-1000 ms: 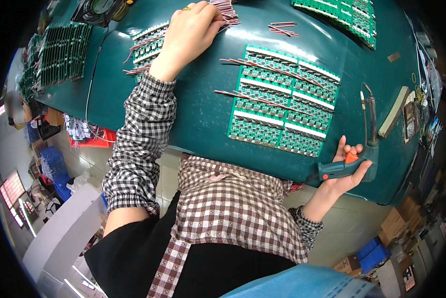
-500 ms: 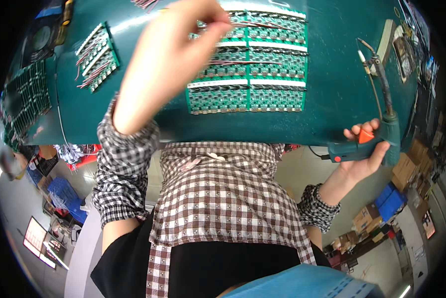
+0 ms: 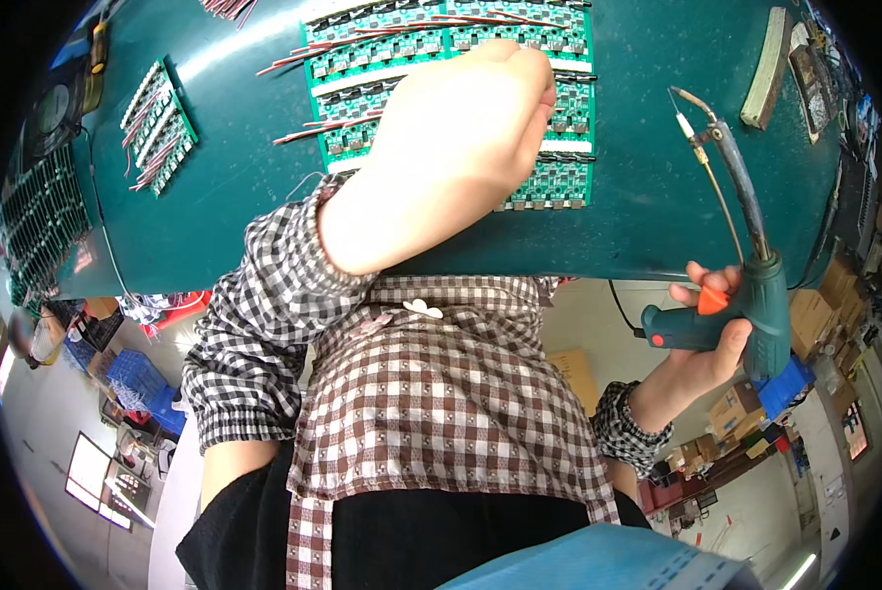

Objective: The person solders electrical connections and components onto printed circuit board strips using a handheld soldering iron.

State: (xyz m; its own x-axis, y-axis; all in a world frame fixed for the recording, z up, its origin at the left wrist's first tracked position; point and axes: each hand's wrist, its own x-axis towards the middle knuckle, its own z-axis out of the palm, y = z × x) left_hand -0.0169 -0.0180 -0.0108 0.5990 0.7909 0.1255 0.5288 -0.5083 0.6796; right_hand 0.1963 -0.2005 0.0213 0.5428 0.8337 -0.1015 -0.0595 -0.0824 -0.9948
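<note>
My left hand is over a panel of green circuit boards, fingers curled inward; its fingertips are turned away, and whatever they may hold is hidden. Thin red and black wires lie across the panel's rows and stick out past its left edge. Part of the panel is covered by my left hand and wrist. At the right, my right hand grips a green soldering gun with an orange trigger. Its bent metal tip points up and away over the table, apart from the panel.
A smaller board piece with wires lies left on the green table. Stacked dark green panels sit at the far left edge. A wire bundle is at the top. On the right lie a pale bar and a worn tray.
My left hand has moved right and nearer, from the panel's upper left to over its middle. The soldering gun stays in my right hand, slightly lower. The whole view has shifted somewhat.
</note>
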